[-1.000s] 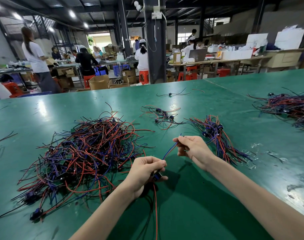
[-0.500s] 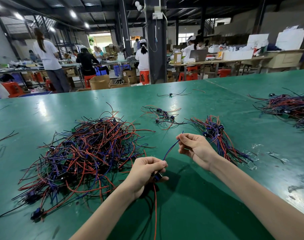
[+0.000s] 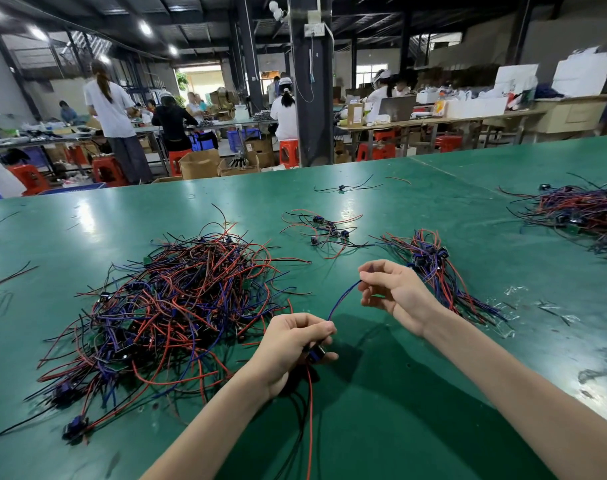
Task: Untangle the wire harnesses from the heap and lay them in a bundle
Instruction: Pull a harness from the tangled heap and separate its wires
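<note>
My right hand (image 3: 395, 296) has drawn slightly outward along the blue wire (image 3: 343, 299), pinching it at the fingertips to pull it straight. Nearest me, my left hand (image 3: 291, 344) grips the harness connector (image 3: 315, 355) as an anchor, and its red wire (image 3: 310, 410) trails toward me over the green table (image 3: 381, 438). To the left lies the tangled heap (image 3: 177, 306). Just beyond my right hand, the laid bundle (image 3: 437, 271) sits within reach, presumably to receive this harness.

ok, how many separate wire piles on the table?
4: big heap left, small cluster centre, bundle behind right hand, pile at the right edge. Strays excluded; more possibly off-frame.
</note>
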